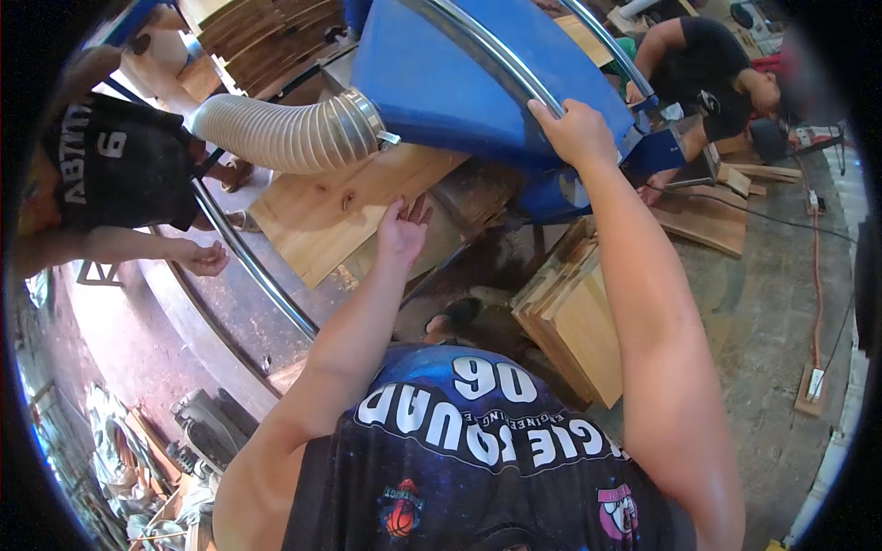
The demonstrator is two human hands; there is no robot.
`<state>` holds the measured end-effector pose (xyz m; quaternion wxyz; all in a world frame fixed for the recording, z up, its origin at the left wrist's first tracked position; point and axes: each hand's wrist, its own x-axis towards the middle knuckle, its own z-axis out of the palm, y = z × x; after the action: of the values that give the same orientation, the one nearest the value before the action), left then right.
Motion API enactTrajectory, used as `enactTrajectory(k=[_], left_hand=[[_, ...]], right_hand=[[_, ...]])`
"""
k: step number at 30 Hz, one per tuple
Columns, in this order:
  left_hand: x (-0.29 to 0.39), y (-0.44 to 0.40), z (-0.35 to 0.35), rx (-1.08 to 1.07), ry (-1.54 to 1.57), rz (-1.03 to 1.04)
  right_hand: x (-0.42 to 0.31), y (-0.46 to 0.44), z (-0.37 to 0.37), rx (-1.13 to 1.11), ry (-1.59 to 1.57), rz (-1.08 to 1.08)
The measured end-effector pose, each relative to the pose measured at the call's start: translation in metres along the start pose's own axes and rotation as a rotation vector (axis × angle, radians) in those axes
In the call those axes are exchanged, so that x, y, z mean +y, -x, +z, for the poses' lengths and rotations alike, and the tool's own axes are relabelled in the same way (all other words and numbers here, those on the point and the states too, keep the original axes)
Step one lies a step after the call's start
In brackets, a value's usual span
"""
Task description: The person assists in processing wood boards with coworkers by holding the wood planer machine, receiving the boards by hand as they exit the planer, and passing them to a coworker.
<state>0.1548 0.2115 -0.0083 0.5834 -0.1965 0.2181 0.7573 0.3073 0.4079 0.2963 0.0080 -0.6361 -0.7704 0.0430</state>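
Observation:
My right hand (581, 136) is closed over a chrome rail (496, 50) that runs along the top of a blue machine housing (441, 83). Palm up and with its fingers apart, my left hand (404, 234) is beside the edge of a wide wooden board (344, 202) below the machine. Whether its fingertips touch the board I cannot tell. A ribbed flexible duct (285, 133) is clamped to the housing's left side, above the board.
A person in a black shirt (119, 165) stands at left, one hand near a curved metal rail (253, 262). Another person (703, 73) bends at right beside wood pieces (698, 216). Stacked boards (583, 331) stand near my legs. An orange cord (816, 294) runs along the right.

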Motion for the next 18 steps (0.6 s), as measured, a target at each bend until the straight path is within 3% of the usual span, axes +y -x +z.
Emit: enactTrajectory(k=[11,18], left_hand=[[0.026,0.026,-0.009,0.039,0.014,-0.01],[0.104,0.094,-0.065,0.074,-0.086,0.031]], right_hand=[[0.004,-0.003,0.005,0.026,0.008,-0.027],[0.004,-0.001,0.005,0.036,0.024,-0.028]])
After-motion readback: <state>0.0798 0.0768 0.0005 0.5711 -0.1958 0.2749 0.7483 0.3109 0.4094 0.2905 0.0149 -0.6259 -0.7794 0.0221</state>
